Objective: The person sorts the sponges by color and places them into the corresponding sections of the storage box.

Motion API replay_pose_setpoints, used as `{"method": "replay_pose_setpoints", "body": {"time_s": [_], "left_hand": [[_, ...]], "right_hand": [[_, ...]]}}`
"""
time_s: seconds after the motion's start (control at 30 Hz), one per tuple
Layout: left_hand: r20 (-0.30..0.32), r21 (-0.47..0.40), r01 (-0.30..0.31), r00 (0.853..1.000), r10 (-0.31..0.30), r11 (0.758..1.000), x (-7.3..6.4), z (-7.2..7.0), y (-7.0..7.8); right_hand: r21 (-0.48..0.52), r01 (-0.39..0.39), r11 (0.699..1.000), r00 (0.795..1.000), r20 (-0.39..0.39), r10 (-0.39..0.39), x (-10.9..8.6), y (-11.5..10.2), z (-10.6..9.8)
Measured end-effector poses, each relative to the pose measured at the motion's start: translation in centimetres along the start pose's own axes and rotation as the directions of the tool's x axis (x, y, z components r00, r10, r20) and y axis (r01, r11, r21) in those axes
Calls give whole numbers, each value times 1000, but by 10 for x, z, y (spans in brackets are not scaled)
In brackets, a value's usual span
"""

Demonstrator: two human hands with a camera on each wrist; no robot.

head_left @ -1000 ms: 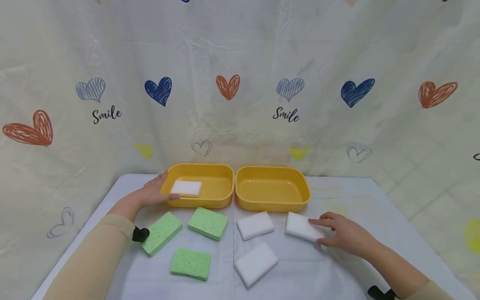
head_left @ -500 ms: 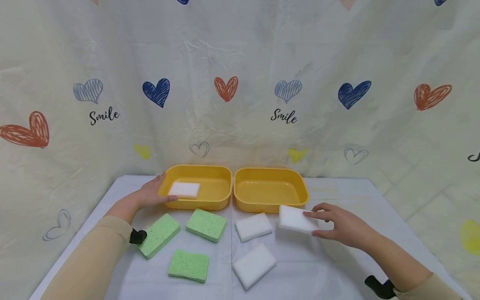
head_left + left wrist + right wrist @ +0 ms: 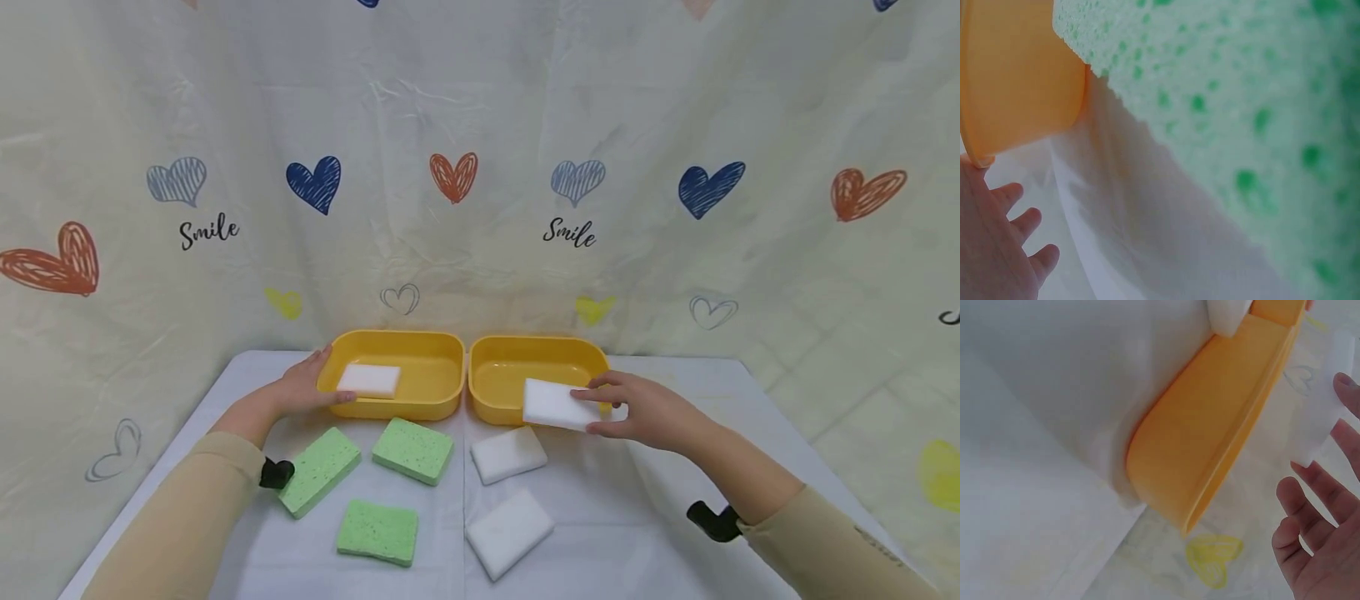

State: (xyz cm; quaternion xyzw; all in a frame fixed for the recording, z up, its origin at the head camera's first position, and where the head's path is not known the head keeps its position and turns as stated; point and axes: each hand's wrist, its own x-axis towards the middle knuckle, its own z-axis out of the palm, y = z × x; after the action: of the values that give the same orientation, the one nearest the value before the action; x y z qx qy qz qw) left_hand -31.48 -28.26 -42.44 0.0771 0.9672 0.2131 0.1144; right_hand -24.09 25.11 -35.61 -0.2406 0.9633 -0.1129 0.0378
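Observation:
In the head view, my left hand rests against the left yellow tray, fingers along its left side and thumb across the front wall. The left wrist view shows three fingertips spread apart beside that tray. One white sponge lies inside it. My right hand pinches another white sponge between thumb and fingers, raised at the front right of the right yellow tray. The held sponge overlaps this tray's front rim in the head view; the right wrist view shows it above rim height.
Three green sponges lie on the white-covered table before the left tray, one close to my left wrist. Two white sponges lie before the right tray. Behind the trays hangs a curtain printed with hearts.
My right hand has lifted the white sponge off the table and carried it left and up to the right tray. The left hand stays at the left tray.

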Motion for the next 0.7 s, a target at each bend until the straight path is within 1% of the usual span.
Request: {"method": "replay_pose_setpoints", "body": {"time_s": [0.23,0.47,0.57,0.7], "left_hand": [[-10,-8,2,1000,-2,1000,3,1,-3],[-9,-7,4,1000,-4,1000,4,2,-2],[-2,-12,13,1000,-13,1000,3,1,-1],[1,-17,25,1000,-25,1000,2,1,-1]], "right_hand": [[-6,4,1000,1000,31,-4,36,-19,-2],[32,116,993,992,41,-117,73,-38,-4],[29,119,992,992,42,-120,88,-49,-6],[8,123,992,991,58,-123,110,-64,-4]]}}
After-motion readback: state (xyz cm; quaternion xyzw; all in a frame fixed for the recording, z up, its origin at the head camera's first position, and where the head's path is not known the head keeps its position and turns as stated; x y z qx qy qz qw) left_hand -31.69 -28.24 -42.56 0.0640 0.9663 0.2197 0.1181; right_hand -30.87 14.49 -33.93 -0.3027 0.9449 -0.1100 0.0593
